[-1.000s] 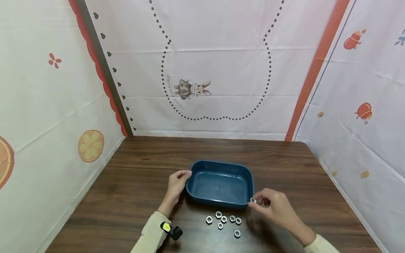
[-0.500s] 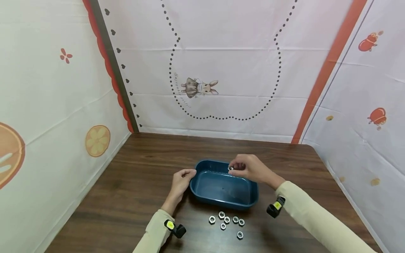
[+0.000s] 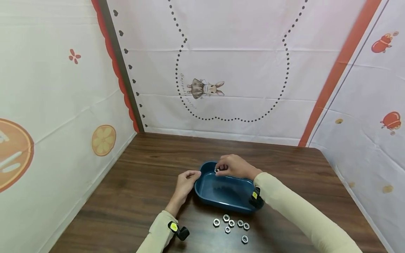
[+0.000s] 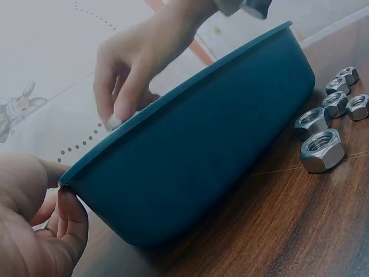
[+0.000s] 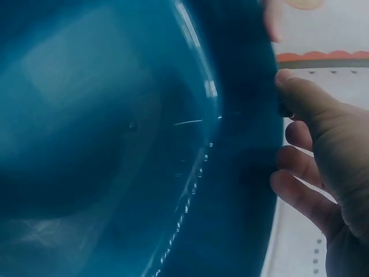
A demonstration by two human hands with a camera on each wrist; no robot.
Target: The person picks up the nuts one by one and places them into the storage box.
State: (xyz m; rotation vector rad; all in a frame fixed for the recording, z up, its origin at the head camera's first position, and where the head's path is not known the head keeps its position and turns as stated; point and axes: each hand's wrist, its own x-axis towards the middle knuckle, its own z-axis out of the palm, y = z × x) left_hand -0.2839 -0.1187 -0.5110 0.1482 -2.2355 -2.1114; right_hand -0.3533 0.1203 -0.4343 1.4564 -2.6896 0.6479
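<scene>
A blue plastic basin sits on the wooden table. My left hand pinches its left rim between thumb and fingers, seen close in the left wrist view. Over the basin's far left part, my right hand holds a metal hex nut between thumb and fingertips. In the right wrist view the nut is mostly hidden behind the thumb. Several more hex nuts lie loose on the table in front of the basin, and the left wrist view shows them beside its wall.
The brown table is bordered by white printed cloths at the back, left and right. A small black camera is strapped to each wrist.
My right hand has carried the nut from the basin's right front corner up and leftward over its far left part. The left hand has kept hold of the rim.
</scene>
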